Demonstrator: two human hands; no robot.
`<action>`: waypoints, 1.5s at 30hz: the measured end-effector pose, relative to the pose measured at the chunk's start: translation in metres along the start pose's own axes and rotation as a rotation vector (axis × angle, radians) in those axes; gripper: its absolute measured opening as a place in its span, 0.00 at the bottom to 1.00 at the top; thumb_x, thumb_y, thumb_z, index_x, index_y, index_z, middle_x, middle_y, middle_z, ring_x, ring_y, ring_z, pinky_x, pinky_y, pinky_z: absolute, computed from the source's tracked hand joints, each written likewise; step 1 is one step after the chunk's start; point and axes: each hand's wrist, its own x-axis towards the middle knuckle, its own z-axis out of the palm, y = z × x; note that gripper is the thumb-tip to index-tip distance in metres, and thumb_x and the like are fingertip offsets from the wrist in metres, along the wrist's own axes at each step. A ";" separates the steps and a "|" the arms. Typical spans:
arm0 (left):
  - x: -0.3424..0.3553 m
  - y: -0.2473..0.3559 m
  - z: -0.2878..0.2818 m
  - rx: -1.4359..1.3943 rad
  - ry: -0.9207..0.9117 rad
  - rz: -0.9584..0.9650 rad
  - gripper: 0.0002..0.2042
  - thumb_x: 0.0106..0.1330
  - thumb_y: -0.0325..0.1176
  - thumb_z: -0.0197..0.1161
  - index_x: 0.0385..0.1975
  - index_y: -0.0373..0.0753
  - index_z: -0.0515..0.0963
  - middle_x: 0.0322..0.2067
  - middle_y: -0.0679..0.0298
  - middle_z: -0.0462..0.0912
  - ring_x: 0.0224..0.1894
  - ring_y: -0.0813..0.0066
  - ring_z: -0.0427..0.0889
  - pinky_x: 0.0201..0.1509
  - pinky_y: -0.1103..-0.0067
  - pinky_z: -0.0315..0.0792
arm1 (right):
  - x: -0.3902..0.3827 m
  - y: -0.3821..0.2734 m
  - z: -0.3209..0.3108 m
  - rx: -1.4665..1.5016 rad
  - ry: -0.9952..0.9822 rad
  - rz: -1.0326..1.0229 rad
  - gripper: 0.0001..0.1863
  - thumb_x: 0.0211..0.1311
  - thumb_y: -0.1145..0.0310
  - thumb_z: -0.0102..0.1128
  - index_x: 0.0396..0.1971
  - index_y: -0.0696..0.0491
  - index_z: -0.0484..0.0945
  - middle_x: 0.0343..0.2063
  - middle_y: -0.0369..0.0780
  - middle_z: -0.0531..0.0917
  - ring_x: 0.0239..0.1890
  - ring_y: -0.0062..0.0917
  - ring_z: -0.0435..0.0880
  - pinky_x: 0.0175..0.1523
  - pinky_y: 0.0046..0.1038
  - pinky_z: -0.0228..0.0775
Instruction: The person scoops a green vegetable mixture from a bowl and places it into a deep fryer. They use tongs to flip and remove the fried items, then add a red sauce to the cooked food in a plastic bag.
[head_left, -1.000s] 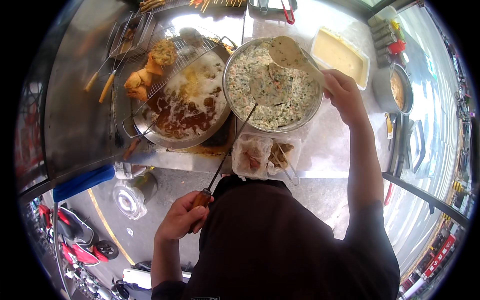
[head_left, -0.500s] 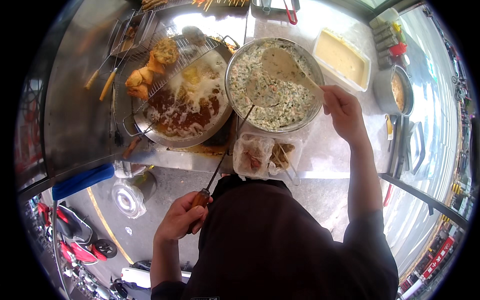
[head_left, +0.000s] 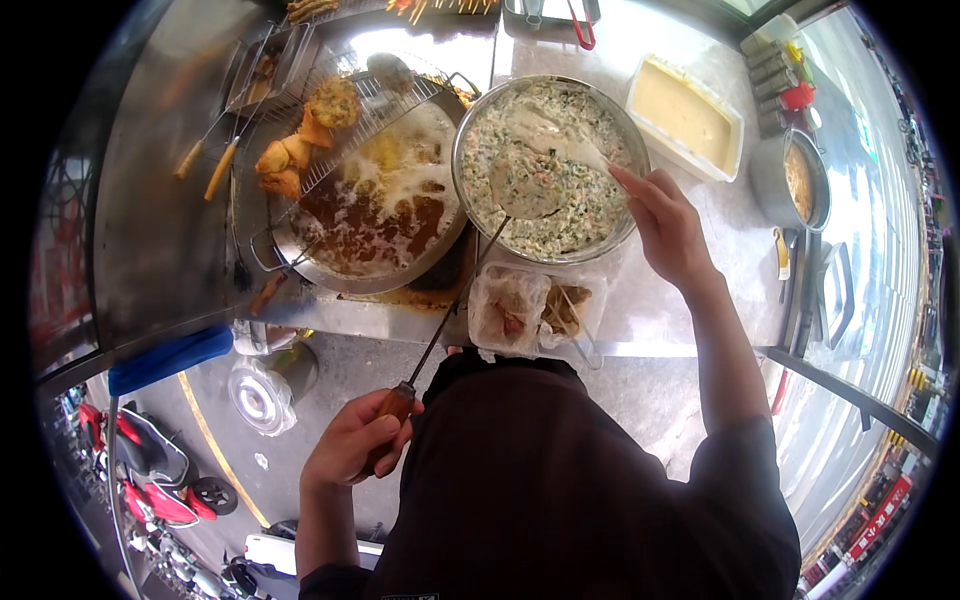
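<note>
Dark metal and brown wood make up the ladle (head_left: 441, 330): a thin rod with a rounded handle and a round head coated in pale, green-flecked mix (head_left: 590, 220). Its head is inside the rim of the steel bowl (head_left: 570, 261); how deep it sits is unclear. The left grip (head_left: 362, 440) is curled firmly round the ladle's handle. The right grip (head_left: 672, 228) is closed on the pale spoon (head_left: 590, 155), whose blurred blade meets the mix. Slanting, the ladle's long axis runs from lower left to upper right, head pointing forward.

White glare on the counter (head_left: 700, 270), edges fisheye-bent
</note>
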 end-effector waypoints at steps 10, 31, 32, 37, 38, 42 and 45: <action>-0.011 0.003 0.003 0.106 -0.010 0.059 0.18 0.62 0.35 0.54 0.45 0.26 0.67 0.20 0.65 0.70 0.10 0.86 0.64 0.11 0.90 0.59 | 0.000 0.032 0.015 -0.205 -0.088 -0.071 0.25 0.54 0.78 0.54 0.52 0.41 0.74 0.25 0.39 0.70 0.26 0.32 0.73 0.33 0.32 0.67; -0.006 -0.015 0.006 0.057 0.063 0.071 0.16 0.64 0.32 0.52 0.46 0.27 0.66 0.20 0.65 0.70 0.10 0.85 0.63 0.12 0.89 0.58 | -0.004 0.013 0.015 0.339 -0.128 0.328 0.17 0.65 0.74 0.44 0.53 0.54 0.71 0.28 0.35 0.74 0.34 0.18 0.71 0.43 0.19 0.63; -0.005 -0.013 0.007 0.069 0.079 0.067 0.16 0.64 0.32 0.52 0.46 0.27 0.66 0.20 0.65 0.70 0.10 0.85 0.63 0.12 0.89 0.58 | -0.007 0.018 0.016 0.312 -0.100 0.370 0.17 0.65 0.74 0.44 0.52 0.55 0.72 0.28 0.36 0.75 0.34 0.19 0.72 0.44 0.19 0.63; -0.013 -0.011 0.008 0.074 0.156 0.085 0.15 0.63 0.31 0.51 0.46 0.28 0.66 0.20 0.66 0.70 0.10 0.85 0.63 0.12 0.89 0.58 | -0.032 0.029 0.026 0.140 -0.133 0.426 0.15 0.65 0.73 0.46 0.50 0.57 0.73 0.31 0.44 0.80 0.36 0.28 0.78 0.45 0.25 0.67; -0.014 -0.010 0.007 0.068 0.164 0.092 0.15 0.63 0.31 0.50 0.46 0.28 0.66 0.20 0.66 0.70 0.10 0.85 0.63 0.12 0.89 0.57 | -0.038 0.026 0.029 0.131 -0.155 0.342 0.14 0.64 0.73 0.47 0.47 0.57 0.74 0.31 0.46 0.80 0.35 0.33 0.78 0.43 0.28 0.68; -0.014 -0.005 0.005 0.050 0.182 0.102 0.14 0.64 0.30 0.50 0.47 0.29 0.67 0.21 0.67 0.71 0.11 0.86 0.64 0.14 0.90 0.59 | -0.042 0.013 0.031 0.125 -0.312 0.158 0.12 0.61 0.73 0.49 0.42 0.60 0.75 0.32 0.49 0.79 0.36 0.44 0.77 0.41 0.35 0.70; -0.012 -0.002 0.005 0.048 0.197 0.109 0.14 0.64 0.30 0.50 0.47 0.29 0.67 0.21 0.66 0.71 0.11 0.87 0.64 0.14 0.90 0.59 | -0.039 0.011 0.028 0.191 -0.447 0.199 0.12 0.62 0.71 0.49 0.43 0.59 0.75 0.30 0.47 0.79 0.34 0.39 0.78 0.40 0.32 0.69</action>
